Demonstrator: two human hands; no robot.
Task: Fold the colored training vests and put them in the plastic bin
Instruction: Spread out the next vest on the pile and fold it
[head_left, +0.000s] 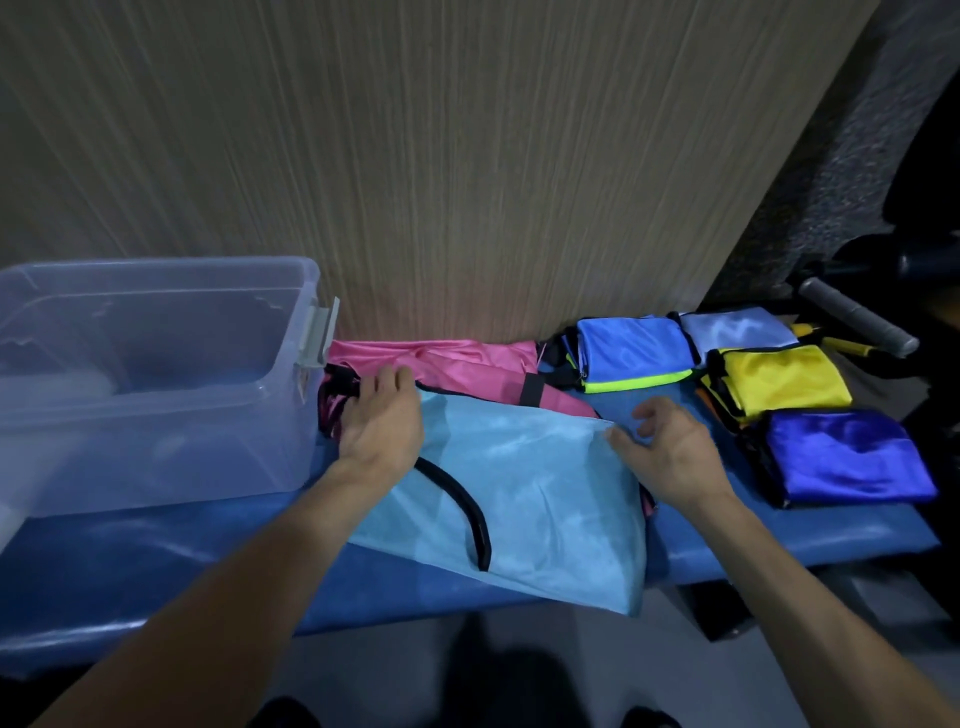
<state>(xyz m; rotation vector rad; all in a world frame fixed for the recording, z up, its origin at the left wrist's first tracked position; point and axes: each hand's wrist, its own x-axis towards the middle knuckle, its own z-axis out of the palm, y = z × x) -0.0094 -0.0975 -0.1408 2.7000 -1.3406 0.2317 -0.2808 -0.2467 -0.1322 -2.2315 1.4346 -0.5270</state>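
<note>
A light blue vest (530, 488) with black trim lies spread on the blue bench (156, 561), over a pink vest (457, 364). My left hand (382, 421) rests flat on the light blue vest's upper left corner, fingers straight. My right hand (665, 447) is at the vest's upper right corner, thumb touching the edge and fingers loosely curled above it. A clear plastic bin (156, 374) stands at the left of the bench.
Folded vests sit at the right: a blue one with neon trim (634, 348), a pale blue one (737, 327), a yellow one (779, 379), a dark blue one (847, 457). A wood-grain wall (415, 156) backs the bench. A grey handle (857, 317) lies at far right.
</note>
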